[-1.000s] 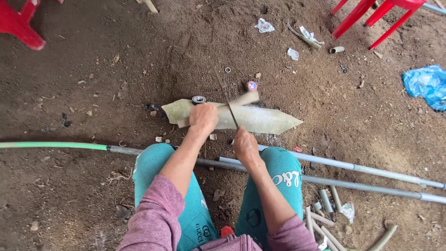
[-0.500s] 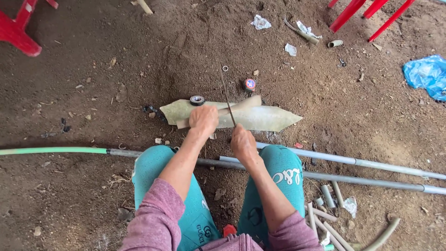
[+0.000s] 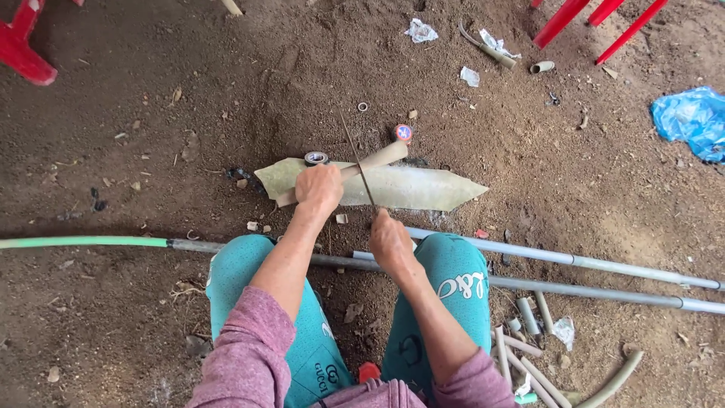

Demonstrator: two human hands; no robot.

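Observation:
My left hand (image 3: 319,189) grips a short beige pipe (image 3: 377,159) and presses it down across a flat pale tile piece (image 3: 423,189) lying on the dirt. My right hand (image 3: 390,240) holds the near end of a thin saw blade (image 3: 357,160), which crosses the pipe and points away from me. A roll of dark tape (image 3: 316,158) sits at the far edge of the tile piece, just beyond my left hand. My knees in teal trousers (image 3: 453,279) frame both arms.
Long grey pipes (image 3: 589,263) run across the ground by my knees, joined at left to a green pipe (image 3: 83,242). Short pipe offcuts (image 3: 529,355) lie at lower right. Red chair legs (image 3: 581,23), a red stool (image 3: 23,45), a blue bag (image 3: 691,121) and paper scraps (image 3: 420,31) ring the dirt floor.
The saw blade has slid along its length across the pipe, and my right hand has shifted slightly with it. My left hand stays pressed on the pipe.

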